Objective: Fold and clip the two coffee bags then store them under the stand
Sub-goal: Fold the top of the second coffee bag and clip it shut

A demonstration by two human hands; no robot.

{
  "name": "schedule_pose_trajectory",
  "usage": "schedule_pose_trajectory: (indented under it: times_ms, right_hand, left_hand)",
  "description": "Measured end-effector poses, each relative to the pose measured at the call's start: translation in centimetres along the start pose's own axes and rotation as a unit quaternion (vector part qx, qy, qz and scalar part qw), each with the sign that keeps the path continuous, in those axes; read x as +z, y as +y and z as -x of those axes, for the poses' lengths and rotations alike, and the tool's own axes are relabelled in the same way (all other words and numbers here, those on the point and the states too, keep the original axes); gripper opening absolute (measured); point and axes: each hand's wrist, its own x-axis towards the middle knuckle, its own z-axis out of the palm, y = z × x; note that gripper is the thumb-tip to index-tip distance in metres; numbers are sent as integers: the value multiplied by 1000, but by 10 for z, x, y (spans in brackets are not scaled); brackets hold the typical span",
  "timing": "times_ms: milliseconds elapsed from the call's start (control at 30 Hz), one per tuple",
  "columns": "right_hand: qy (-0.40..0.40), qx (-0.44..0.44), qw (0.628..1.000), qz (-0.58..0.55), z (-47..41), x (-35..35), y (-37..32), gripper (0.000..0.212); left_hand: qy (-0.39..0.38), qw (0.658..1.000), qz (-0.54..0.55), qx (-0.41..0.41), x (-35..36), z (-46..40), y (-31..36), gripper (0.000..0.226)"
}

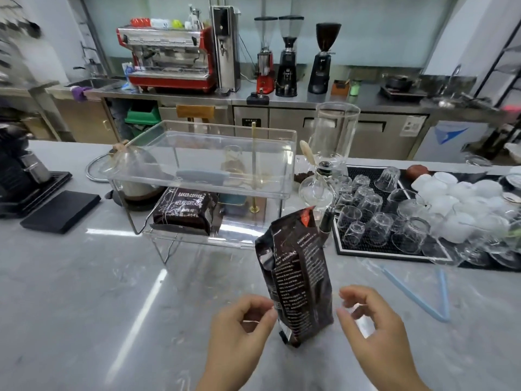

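Observation:
A dark coffee bag point(296, 277) stands upright on the grey counter, its top unfolded and tilted right. My left hand point(239, 331) is just left of the bag's lower part, fingers curled, empty. My right hand point(369, 320) is just right of it, fingers apart, holding nothing. A second dark coffee bag point(184, 211) lies under the clear acrylic stand point(211, 153), on its lower shelf. A blue clip point(201, 176) rests on the stand's upper tray. Another long blue clip point(423, 294), opened in a V, lies on the counter to the right.
A siphon coffee maker point(324, 170) stands right of the stand. A black mat point(366, 249) with several upturned glasses and white cups fills the right side. A black tray point(60, 211) and a machine sit at left. A kettle point(132, 176) is behind the stand.

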Motion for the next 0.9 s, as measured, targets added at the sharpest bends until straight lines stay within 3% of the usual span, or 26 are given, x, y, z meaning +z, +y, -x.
schedule_pose_trajectory:
  times_ms: [267,433,733,900]
  right_hand:
    - [-133,68,987,-61,-14,23,27,67]
    - [-170,83,979,-80,-24,26,40,73]
    - [-256,63,963,-64,-28,21,60,88]
    - [-239,50,969,-44,-20,17,68,89]
  left_hand:
    - [-40,998,-20,-51,29,3,-8,26]
    - [-30,996,-43,-75,45,4,-18,39]
    - [1,997,-72,-31,66,8,-42,57]
    - [5,995,-98,14,72,15,-49,67]
